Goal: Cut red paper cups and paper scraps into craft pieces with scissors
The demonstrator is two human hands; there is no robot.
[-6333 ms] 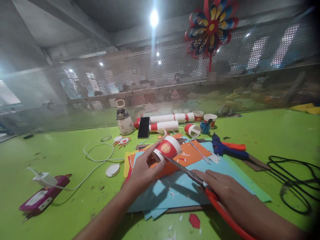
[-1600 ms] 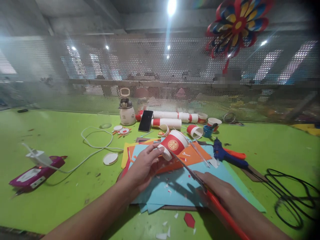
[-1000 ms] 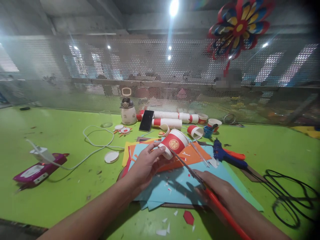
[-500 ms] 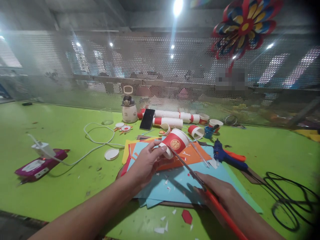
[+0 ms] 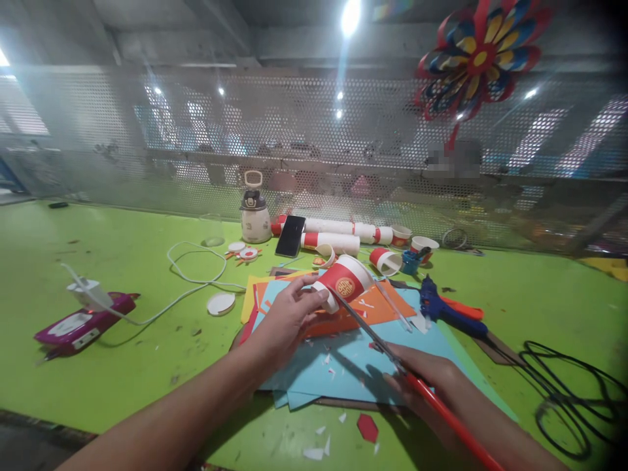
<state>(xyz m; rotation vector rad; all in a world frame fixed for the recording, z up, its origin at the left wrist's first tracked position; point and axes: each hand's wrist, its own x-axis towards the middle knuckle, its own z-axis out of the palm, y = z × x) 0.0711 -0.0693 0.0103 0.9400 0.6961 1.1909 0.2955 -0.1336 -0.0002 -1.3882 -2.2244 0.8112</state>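
Note:
My left hand (image 5: 294, 314) is closed on a red and white paper cup (image 5: 349, 276) with a round gold emblem, its mouth tilted up to the right. The cup's wall is cut, and a white strip bends down near my thumb. In my right hand (image 5: 422, 373) are long scissors (image 5: 377, 340) with red handles. Their blade tips meet the cup just below the emblem. Under both hands lie sheets of coloured paper, a blue sheet (image 5: 353, 376) and an orange sheet (image 5: 387, 307), with small white scraps on them.
A blue glue gun (image 5: 449, 311) with a coiled black cable lies right. On the left are a purple power strip (image 5: 86, 327), white cable and white disc (image 5: 220, 303). Behind stand a bottle (image 5: 256, 219), phone (image 5: 290, 236), paper-cup tubes (image 5: 333, 243) and cups (image 5: 385, 261).
The scissors' red handles have swung slightly to the right with my right hand. My left hand still grips the cup in nearly the same place. The whole view has shifted a little.

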